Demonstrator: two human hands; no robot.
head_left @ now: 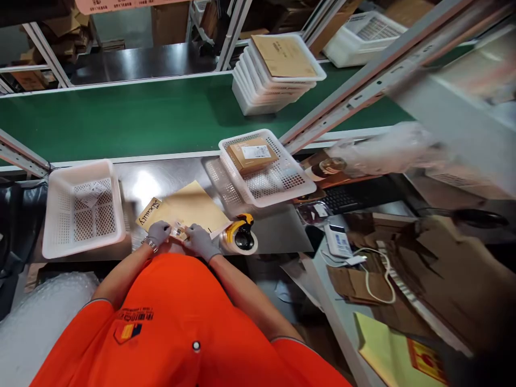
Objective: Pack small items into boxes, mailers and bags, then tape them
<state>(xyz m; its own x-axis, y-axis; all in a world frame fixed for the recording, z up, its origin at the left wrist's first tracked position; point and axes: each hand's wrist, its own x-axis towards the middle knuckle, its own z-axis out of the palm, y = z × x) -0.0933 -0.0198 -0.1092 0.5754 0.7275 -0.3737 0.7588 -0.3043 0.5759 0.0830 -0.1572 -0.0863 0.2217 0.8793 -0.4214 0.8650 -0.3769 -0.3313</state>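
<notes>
My left hand (159, 232), in a grey glove with a metal watch at the wrist, pinches one side of a small clear packet (178, 231) with a printed label. My right hand (200, 242), also gloved, has its fingers closed on the packet's other side. Beneath the packet lies a tan paper envelope (195, 203) with "beauty" lettering at its left end. Just right of my right hand a yellow-and-black tape dispenser (241, 235) stands on the metal table. What is inside the packet is too small to make out.
On the left sits a white basket (54, 207) with a small clear bag inside. A tilted white basket (264, 203) holds a cardboard box (253, 156). Behind runs a green conveyor belt (121, 118) bearing stacked baskets (258, 102). A metal post (342, 107) slants at right, near a keyboard (346, 198).
</notes>
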